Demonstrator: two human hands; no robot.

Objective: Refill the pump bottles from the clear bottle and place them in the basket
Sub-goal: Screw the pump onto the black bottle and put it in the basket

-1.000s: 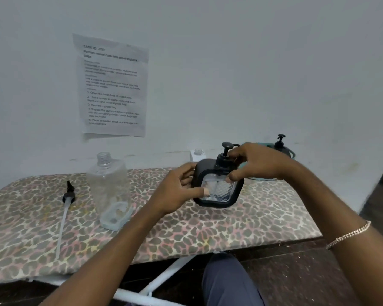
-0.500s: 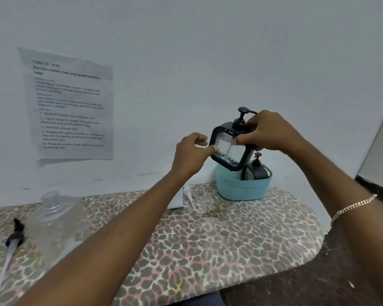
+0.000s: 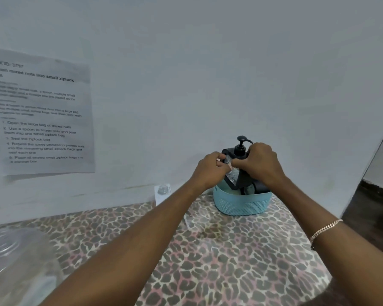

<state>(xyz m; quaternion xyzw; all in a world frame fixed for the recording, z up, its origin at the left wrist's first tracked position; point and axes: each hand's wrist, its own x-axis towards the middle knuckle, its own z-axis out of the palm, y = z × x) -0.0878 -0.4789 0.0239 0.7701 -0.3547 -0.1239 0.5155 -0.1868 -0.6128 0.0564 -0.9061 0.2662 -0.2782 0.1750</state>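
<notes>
Above the far-right basket (image 3: 243,205), the left hand (image 3: 209,172) and right hand (image 3: 260,166) are grasping the pump bottle (image 3: 241,181) with curled fingers. Placing is likely proceeding; lowering it upright, then releasing, is coming next.

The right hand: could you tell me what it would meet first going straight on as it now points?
Likely the second pump bottle in the blue basket, just below the right hand gripping the black pump bottle; depth is unclear.

both hands (image 3: 210,171) gripping pump bottle (image 3: 238,171), above basket (image 3: 243,205)
</notes>
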